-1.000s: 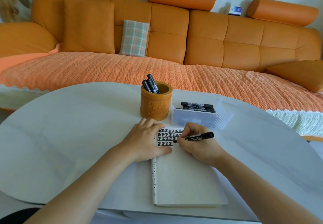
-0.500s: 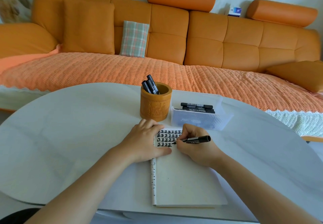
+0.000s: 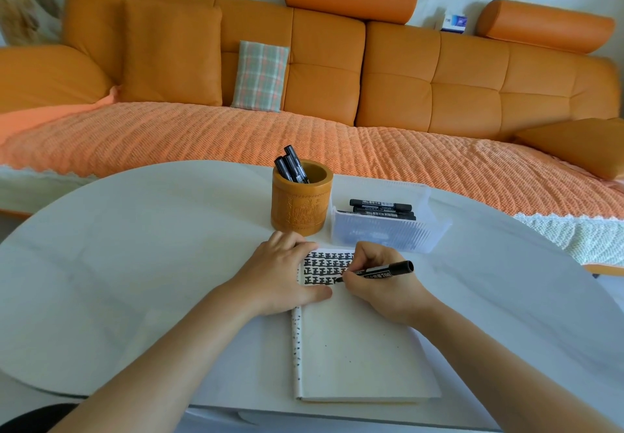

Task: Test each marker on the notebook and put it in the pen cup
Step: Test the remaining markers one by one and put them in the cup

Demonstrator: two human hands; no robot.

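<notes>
Against the frame of one second ago, the black marker (image 3: pixel 388 270) has tilted a little and its tip sits slightly lower, on the third row of marks. The left hand (image 3: pixel 280 274) has not shifted.

Right hand (image 3: pixel 381 284): fingers curled tight round the marker barrel near the tip. The barrel is smooth and round with a white printed label, and its blunt rear end points right.

Left hand: lies flat, fingers straight, pressing on the notebook's upper left corner.

Notebook (image 3: pixel 358 358): rectangular, lying open on the worktop (image 3: pixel 135 264). The page is matt cream with dense rows of blocky black marks at the top and blank paper below. A speckled strip runs down its left edge.

Pen cup (image 3: pixel 301 203): a squat amber cylinder with carved relief on its wall, just beyond the left hand's fingertips. Three black markers (image 3: pixel 293 166) lean in it to the left.

Ribbed translucent plastic tray (image 3: pixel 388 233): rectangular, just right of the cup. We see more markers (image 3: pixel 381 208) lying flat in it.

Worktop: smooth, pale and rounded.

Behind it we note an orange padded sofa (image 3: pixel 439 88), a coarse woven throw (image 3: pixel 169 139) and a plaid cushion (image 3: pixel 260 76).
</notes>
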